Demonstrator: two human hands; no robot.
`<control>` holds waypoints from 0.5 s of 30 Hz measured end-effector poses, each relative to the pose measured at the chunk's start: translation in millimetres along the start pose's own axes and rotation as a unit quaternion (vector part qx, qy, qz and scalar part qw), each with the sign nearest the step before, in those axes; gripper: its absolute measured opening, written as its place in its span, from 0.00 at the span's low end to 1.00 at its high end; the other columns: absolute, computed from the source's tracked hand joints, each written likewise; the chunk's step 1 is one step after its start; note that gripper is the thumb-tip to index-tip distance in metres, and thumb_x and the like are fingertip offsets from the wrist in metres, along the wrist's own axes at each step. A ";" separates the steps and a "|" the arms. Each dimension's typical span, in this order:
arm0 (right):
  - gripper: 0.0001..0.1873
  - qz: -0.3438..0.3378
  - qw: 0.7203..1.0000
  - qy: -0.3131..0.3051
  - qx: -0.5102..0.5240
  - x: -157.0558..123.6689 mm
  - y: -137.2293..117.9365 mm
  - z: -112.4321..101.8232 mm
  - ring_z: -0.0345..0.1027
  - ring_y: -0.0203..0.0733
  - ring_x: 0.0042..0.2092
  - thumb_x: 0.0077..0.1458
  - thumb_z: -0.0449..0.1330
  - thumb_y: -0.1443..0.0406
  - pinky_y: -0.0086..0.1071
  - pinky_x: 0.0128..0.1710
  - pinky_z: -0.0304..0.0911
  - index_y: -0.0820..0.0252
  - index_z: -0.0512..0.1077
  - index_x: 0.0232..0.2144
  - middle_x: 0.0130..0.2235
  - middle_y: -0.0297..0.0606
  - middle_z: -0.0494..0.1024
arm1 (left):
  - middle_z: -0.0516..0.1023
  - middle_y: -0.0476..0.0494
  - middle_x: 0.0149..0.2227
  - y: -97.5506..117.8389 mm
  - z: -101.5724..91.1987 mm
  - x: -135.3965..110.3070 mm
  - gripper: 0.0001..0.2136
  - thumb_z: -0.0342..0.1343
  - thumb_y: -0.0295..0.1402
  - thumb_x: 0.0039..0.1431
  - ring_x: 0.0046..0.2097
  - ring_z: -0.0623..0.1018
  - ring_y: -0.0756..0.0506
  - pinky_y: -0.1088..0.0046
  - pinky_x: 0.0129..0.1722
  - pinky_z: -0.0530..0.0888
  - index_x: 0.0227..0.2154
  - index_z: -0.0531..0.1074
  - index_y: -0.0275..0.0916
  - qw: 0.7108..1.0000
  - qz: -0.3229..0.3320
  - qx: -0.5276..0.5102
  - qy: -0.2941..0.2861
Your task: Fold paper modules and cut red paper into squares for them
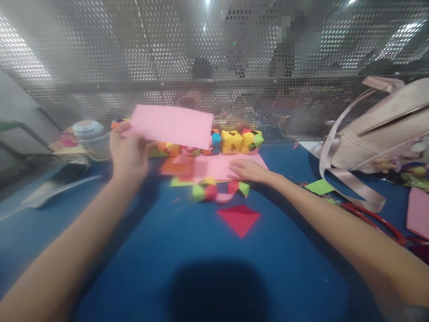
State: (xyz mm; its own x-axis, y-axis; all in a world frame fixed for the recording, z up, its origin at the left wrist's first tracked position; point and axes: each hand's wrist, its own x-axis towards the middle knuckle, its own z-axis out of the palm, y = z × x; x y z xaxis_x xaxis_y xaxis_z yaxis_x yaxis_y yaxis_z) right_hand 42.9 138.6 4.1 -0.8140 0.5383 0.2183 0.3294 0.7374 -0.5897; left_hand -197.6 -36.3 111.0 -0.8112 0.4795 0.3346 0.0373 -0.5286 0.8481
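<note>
My left hand (129, 152) holds up a pink sheet of paper (172, 125) by its left end, above the table. Flat on a second pink sheet (214, 167) lies my right hand (248, 169), fingers stretched out. Orange paper (177, 166) rests on that sheet's left part, and a yellow-green edge shows under it. Just in front stand small folded paper pieces in green, red and yellow (205, 190), with another red and green one (238, 188) beside them. A red folded paper triangle (239, 219) lies nearer to me.
Several folded paper balls (232, 142) line the back, partly behind the raised sheet. A light backpack (378, 129) with a trailing strap and red-handled scissors (375, 221) are on the right. At left are a white-lidded tub (89, 134) and a blurred dark object (67, 176). Perforated metal (161, 58) stands behind.
</note>
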 end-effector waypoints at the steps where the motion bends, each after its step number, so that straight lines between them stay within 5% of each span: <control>1: 0.19 0.013 0.999 0.017 0.042 3.4 -6.1 0.1 0.70 0.44 0.39 0.61 0.49 0.53 0.36 0.42 0.64 0.60 0.71 0.32 0.36 0.44 0.77 | 0.70 0.57 0.27 -4.6 1.5 -4.4 0.19 0.48 0.17 0.39 0.21 0.71 0.54 0.79 0.20 0.73 0.36 0.56 0.42 1.000 -0.008 0.001 -0.013; 7: 0.17 0.079 0.961 0.117 0.236 15.8 -37.6 7.8 0.70 0.39 0.31 0.57 0.51 0.54 0.33 0.32 0.67 0.62 0.68 0.36 0.31 0.41 0.76 | 0.66 0.58 0.24 -37.6 2.8 -32.2 0.20 0.53 0.21 0.43 0.22 0.73 0.52 0.73 0.27 0.77 0.41 0.59 0.41 0.993 -0.010 0.061 -0.103; 15: 0.06 0.148 0.916 0.251 0.276 9.6 -29.2 -1.9 0.60 0.33 0.23 0.41 0.57 0.64 0.27 0.22 0.56 0.61 0.66 0.24 0.21 0.29 0.67 | 0.72 0.52 0.28 -56.9 -5.2 -38.6 0.20 0.54 0.24 0.46 0.24 0.76 0.50 0.73 0.26 0.75 0.43 0.60 0.41 0.974 -0.013 0.146 -0.171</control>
State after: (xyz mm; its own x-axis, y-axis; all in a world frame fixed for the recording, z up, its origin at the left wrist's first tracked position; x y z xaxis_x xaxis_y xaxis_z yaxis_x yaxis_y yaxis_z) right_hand 26.4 123.0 24.9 -0.3601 0.9032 0.2335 0.0958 0.2848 -0.9538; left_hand -171.4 -28.3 47.7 -0.5744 0.7219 0.3860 0.2242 -0.3148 0.9223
